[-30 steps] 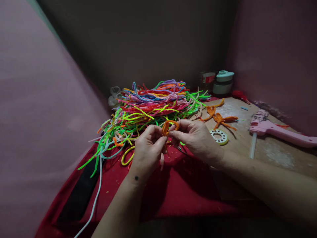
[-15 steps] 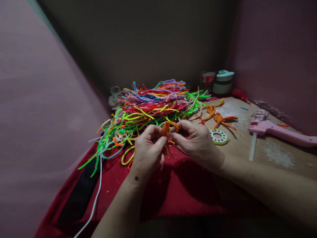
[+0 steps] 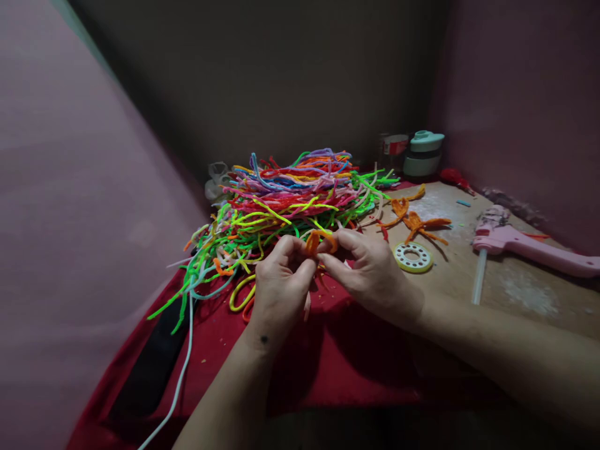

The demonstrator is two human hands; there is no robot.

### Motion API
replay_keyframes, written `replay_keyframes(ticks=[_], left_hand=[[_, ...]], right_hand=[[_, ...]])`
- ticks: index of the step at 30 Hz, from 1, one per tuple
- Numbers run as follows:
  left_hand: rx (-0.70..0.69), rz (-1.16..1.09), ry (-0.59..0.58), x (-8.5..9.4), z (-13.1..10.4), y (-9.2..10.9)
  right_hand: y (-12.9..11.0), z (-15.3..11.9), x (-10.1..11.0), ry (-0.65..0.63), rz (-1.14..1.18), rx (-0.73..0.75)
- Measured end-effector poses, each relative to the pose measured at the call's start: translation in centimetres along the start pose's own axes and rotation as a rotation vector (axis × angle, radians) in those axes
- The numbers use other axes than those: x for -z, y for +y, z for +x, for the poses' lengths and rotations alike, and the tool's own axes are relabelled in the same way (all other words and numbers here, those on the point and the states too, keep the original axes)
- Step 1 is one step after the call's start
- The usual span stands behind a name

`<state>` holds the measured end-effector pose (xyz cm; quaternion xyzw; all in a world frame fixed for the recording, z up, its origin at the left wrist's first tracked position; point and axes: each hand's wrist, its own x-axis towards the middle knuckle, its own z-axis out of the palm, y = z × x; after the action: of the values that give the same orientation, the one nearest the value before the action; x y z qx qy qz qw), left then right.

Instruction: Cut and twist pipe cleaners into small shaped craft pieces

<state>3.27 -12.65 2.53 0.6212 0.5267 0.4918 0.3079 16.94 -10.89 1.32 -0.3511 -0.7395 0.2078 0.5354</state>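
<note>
An orange pipe cleaner (image 3: pixel 312 243), bent into loops, is pinched between my two hands above the front of the table. My left hand (image 3: pixel 284 275) is closed on its looped part, thumb against fingertips. Close beside it, my right hand (image 3: pixel 368 269) pinches the curved end of the same pipe cleaner; its fingertips partly hide the strand. Just behind the hands lies a large heap of multicoloured pipe cleaners (image 3: pixel 290 187). Bent orange pipe cleaner pieces (image 3: pixel 417 225) rest on the board to the right.
A pink hot glue gun (image 3: pixel 529 244) with a clear glue stick lies on the brown board (image 3: pixel 469 275). Near my right hand is a round tape spool (image 3: pixel 413 257). A teal-lidded container (image 3: pixel 424 153) stands behind. On the red cloth (image 3: pixel 347 381), a black slab (image 3: pixel 150 369) and white cable (image 3: pixel 180 381) lie left.
My right fingertips have moved slightly left, closer to my left hand, and the orange loop between them has narrowed a little. The heap and tools stay in place.
</note>
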Motion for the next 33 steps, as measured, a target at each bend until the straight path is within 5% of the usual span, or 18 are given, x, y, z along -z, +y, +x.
replay_keyframes(ticks=[8, 16, 22, 29, 33], left_hand=[[0.039, -0.051, -0.109, -0.1, -0.1, 0.4], [-0.06, 0.11, -0.081, -0.4, -0.4, -0.2], [-0.177, 0.343, -0.036, -0.8, -0.6, -0.9], [-0.02, 0.08, -0.027, -0.4, -0.1, -0.5], [-0.005, 0.075, -0.025, -0.2, 0.1, -0.5]], right_hand=[[0.0, 1.0, 0.5, -0.176, 0.507, -0.412], [0.2, 1.1, 0.3, -0.138, 0.527, -0.498], [0.4, 0.9, 0.3, -0.147, 0.274, -0.434], [-0.3, 1.5, 0.6, -0.196, 0.517, -0.639], [-0.6, 1.4, 0.8, -0.173, 0.469, -0.588]])
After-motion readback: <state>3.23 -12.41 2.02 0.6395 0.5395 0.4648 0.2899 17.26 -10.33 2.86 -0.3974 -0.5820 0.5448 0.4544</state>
